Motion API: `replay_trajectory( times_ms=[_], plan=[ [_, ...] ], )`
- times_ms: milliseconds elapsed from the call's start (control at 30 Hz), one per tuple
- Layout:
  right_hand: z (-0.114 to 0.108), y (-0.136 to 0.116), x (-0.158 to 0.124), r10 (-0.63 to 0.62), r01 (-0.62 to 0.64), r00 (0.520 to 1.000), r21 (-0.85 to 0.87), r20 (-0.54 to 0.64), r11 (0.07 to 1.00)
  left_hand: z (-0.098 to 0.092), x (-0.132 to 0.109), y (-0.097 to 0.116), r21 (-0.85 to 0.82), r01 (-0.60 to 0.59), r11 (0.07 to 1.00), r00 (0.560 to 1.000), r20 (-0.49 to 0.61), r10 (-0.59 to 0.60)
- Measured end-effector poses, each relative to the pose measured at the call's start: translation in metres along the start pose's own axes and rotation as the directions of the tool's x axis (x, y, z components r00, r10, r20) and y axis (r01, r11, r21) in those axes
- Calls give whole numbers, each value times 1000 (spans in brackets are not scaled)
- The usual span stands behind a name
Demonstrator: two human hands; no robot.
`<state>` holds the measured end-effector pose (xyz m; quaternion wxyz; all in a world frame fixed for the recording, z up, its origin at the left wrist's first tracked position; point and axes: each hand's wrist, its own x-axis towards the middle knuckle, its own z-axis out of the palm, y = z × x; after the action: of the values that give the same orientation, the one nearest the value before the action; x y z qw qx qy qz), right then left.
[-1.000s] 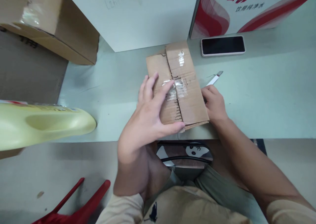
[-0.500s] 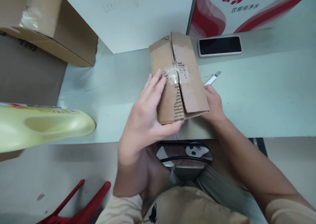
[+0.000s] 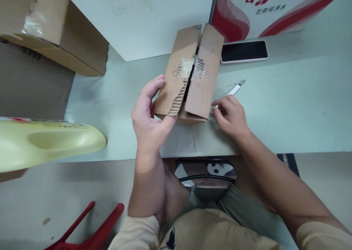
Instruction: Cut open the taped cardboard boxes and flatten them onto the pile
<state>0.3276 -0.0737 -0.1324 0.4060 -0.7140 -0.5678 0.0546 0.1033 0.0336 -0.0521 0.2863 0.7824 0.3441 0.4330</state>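
Observation:
A small brown cardboard box [image 3: 176,59] is tilted above the table, its two top flaps parted along a dark gap, with torn corrugated board and clear tape at the seam. My left hand [image 3: 151,114] grips its near left corner, the thumb at the front edge and fingers along the side. To the right of the box, my right hand [image 3: 231,116] is closed round the handle of a white utility knife [image 3: 234,90]. The metal blade points away, up and to the right. Part of the handle is hidden in the fingers.
A phone [image 3: 244,51] lies face up near the red-and-white carton [image 3: 264,18]. A white panel [image 3: 143,22] stands at the back. Brown cartons [image 3: 82,40] and a yellow bottle [image 3: 55,143] are on the left. Below the table edge stands a red plastic stool [image 3: 96,228].
The box has turned clockwise and shifted left, and the gap between its flaps has widened. My left hand moved left with it. My right hand now shows fully, clear of the box.

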Motion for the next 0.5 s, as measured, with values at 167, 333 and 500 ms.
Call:
replay_trajectory(
  times_ms=[167,333,500],
  plan=[
    [1,2,-1,-10,11,1000,-8,15,1000,7,1,-6,-139,136,981,989,-46,-143],
    [2,2,0,-24,24,1000,-8,-2,1000,9,2,-1,-103,152,983,959,-225,-171],
    [2,3,0,-24,24,1000,-1,4,1000,8,3,4,-90,172,981,944,-270,-190]
  ],
)
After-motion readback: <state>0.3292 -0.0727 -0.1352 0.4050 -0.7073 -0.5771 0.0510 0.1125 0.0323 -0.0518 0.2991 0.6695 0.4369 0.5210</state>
